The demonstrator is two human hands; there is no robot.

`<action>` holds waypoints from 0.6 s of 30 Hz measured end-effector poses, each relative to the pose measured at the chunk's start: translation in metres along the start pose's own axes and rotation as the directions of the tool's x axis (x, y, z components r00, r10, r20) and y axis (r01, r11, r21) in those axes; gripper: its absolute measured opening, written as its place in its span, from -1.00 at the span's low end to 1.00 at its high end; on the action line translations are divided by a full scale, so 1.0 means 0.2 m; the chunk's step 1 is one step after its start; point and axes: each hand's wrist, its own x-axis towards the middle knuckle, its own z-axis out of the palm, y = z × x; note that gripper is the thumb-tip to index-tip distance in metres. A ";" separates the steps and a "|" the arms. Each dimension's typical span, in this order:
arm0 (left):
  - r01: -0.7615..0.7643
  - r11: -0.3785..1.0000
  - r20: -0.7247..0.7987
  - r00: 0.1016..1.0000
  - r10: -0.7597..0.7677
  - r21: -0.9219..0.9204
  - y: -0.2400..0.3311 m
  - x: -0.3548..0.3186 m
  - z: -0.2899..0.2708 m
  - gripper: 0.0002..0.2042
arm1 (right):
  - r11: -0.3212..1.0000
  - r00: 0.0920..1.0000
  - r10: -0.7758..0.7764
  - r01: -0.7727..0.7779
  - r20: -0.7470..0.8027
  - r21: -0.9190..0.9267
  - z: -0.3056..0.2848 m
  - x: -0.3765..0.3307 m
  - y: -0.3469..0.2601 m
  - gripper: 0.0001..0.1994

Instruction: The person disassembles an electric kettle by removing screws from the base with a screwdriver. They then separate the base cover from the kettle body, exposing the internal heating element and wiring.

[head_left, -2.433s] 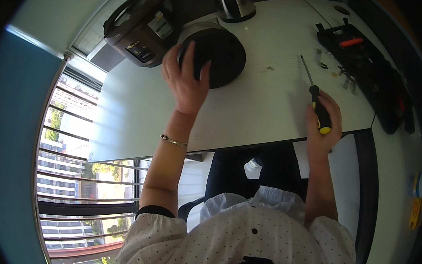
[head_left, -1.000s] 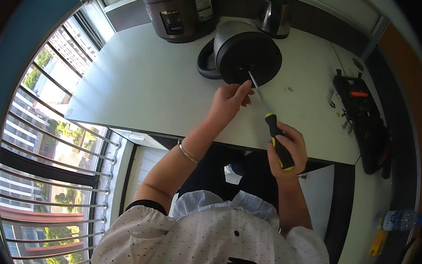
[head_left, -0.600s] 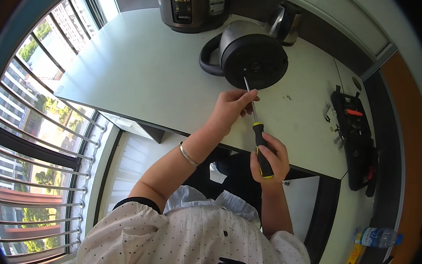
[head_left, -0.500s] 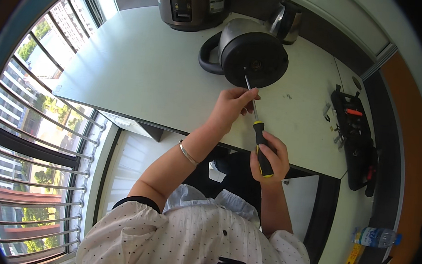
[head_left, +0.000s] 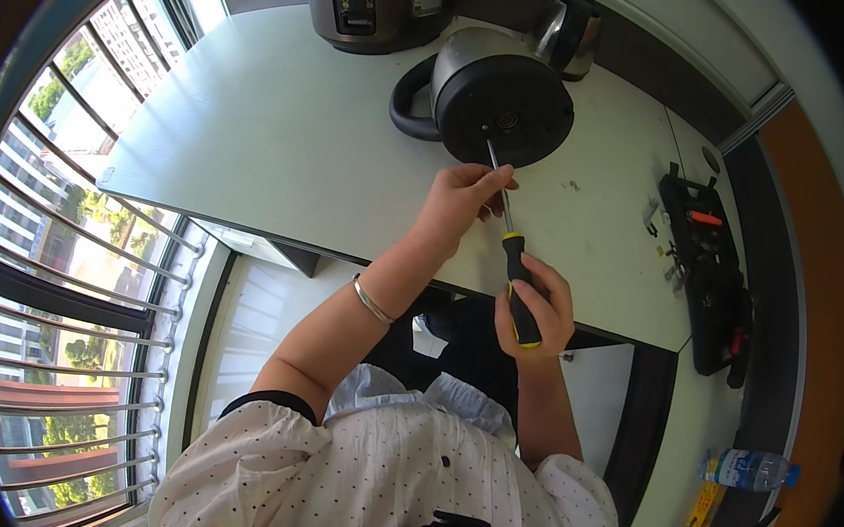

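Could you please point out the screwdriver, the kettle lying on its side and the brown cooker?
Screwdriver [head_left: 514, 255]: head view, on the upper part of its handle.
Kettle [head_left: 517, 96]: head view, on its round black base.
Brown cooker [head_left: 392, 18]: head view, on its front, right of the control panel.

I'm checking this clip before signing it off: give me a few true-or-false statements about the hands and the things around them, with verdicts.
1. The right hand holds the screwdriver by its handle. True.
2. The kettle nearest the hands stands upright. False: that kettle lies tipped over, with its black base facing the person.
3. The left hand is also on the screwdriver, at its shaft. True.
4. The black tool case lies to the left of that kettle. False: the tool case is to its right.
5. The bracelet is on the right arm. False: the bracelet is on the left.
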 end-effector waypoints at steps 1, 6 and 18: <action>0.001 1.000 0.000 1.000 -0.001 -0.002 0.00 0.00 0.00 -0.70 | 1.000 1.000 0.003 -0.003 0.003 -0.001 0.00 0.00 0.00 -0.66; 0.004 1.000 -0.007 1.000 -0.004 0.008 0.01 0.00 0.00 -0.70 | 1.000 1.000 0.007 -0.007 -0.003 0.007 0.00 0.01 0.00 -0.67; 0.021 1.000 -0.013 1.000 -0.020 0.013 0.02 0.00 0.00 -0.71 | 1.000 1.000 0.021 -0.021 0.012 0.015 0.01 0.02 -0.01 -0.65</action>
